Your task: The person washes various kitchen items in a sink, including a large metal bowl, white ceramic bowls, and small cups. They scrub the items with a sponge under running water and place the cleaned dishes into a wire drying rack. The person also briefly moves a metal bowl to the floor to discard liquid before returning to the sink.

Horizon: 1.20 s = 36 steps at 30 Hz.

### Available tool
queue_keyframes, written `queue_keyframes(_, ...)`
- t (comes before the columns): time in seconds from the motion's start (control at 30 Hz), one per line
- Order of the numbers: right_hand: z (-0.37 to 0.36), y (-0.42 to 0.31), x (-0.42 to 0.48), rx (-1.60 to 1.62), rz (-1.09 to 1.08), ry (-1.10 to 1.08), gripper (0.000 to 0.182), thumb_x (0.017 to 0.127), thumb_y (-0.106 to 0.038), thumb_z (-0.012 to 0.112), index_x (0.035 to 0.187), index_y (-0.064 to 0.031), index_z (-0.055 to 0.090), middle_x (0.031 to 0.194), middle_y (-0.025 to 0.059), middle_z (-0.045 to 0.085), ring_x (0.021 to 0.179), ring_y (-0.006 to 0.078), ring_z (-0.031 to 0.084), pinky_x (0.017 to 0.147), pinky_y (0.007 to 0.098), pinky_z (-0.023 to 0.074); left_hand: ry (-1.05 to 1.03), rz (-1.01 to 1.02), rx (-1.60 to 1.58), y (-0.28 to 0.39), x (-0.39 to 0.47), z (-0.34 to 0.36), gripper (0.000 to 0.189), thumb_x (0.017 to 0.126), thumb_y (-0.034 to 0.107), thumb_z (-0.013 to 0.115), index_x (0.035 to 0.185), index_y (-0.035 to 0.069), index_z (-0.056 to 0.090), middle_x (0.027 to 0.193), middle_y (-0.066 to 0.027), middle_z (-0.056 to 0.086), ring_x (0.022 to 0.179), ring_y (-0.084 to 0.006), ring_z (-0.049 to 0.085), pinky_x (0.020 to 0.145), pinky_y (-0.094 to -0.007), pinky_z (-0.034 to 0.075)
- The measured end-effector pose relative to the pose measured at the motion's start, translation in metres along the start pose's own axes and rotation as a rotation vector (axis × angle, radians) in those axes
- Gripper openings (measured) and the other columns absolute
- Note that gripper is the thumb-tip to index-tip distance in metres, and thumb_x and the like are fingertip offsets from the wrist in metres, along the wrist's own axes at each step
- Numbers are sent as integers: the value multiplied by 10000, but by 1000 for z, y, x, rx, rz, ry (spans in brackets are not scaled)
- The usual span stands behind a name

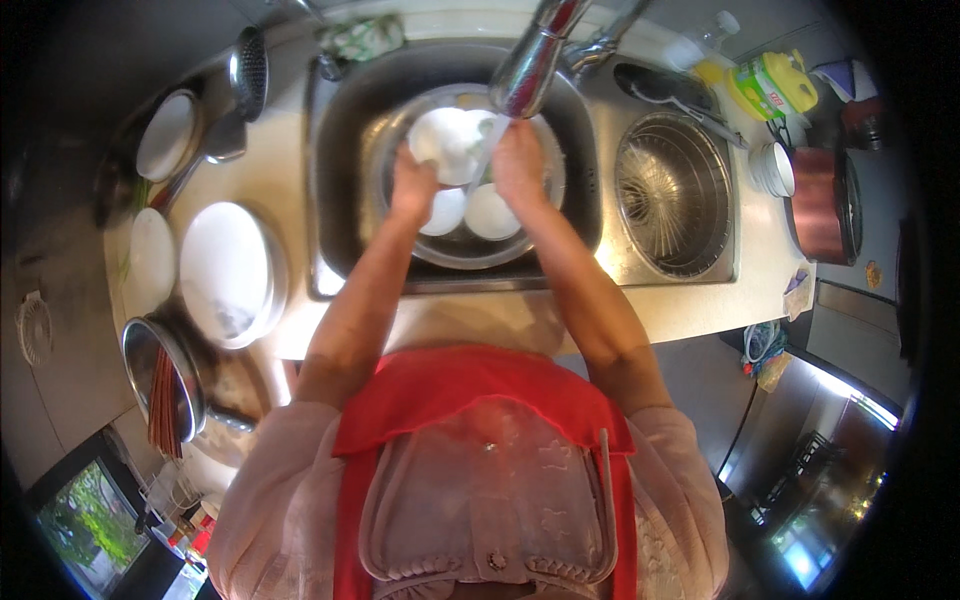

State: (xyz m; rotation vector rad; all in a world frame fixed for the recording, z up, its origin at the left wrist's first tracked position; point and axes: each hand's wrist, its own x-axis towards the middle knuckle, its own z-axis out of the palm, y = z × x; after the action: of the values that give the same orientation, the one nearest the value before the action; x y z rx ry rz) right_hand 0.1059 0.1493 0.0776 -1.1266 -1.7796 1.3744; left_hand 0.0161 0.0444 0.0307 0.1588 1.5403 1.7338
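Inside the left sink basin [341, 172] stands a round metal bowl [480, 259] holding several white dishes. My left hand [415, 187] grips the lower left edge of a white bowl [442, 139]. At the right side of that bowl is my right hand [519, 165]; its fingers are partly hidden under the faucet head, and its hold cannot be made out. Water runs from the metal faucet [529, 67] between my hands. Two more white bowls, one on the left [444, 213] and one on the right [492, 213], lie nearer to me in the metal bowl.
A wire basket [675, 259] sits in the right basin, with a black-handled cleaver-like tool [667, 86] behind it. White plates [225, 274], a metal pot with chopsticks [163, 397] and a skimmer [249, 73] stand left. A yellow detergent jug [772, 84] and reddish pot [817, 202] stand right.
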Motion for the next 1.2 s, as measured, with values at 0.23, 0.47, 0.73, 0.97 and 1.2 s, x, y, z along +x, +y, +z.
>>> queue_keyframes(0.23,33,-6,-19,811,589,-62,123,852,-85,512,941,-3,534,853,91,571,791,162,546,642,299,441,-105,307,361,-16,-16,16,519,916,459,334,1212,33,373,1046,-199,521,795,-250,588,576,-330,495)
queue_keyframes(0.47,-9,39,-5,-371,-484,-665,214,705,-102,622,904,-39,572,739,146,561,721,250,567,658,325,460,-166,96,588,27,-27,-2,515,904,480,330,1166,53,447,931,-163,590,816,-247,602,592,-319,492)
queue_keyframes(0.73,8,16,-24,317,126,-474,315,766,-148,588,1044,-15,523,819,173,571,759,293,581,712,377,457,-173,383,411,0,-12,12,436,917,392,384,1215,82,457,1026,-176,586,968,-285,563,862,-358,411)
queue_keyframes(0.97,10,1,-23,18,115,-250,330,726,-131,627,1018,4,550,907,214,602,850,342,590,706,383,470,-109,290,615,7,-17,13,467,908,431,373,1238,108,442,1050,-191,582,964,-292,572,853,-352,423)
queue_keyframes(1.2,-34,50,18,-764,-81,-1184,562,631,-322,697,1118,-88,542,1040,172,584,958,318,564,805,401,431,-112,288,623,14,-24,-3,428,918,397,373,1210,98,468,1051,-179,582,986,-251,555,871,-329,404)
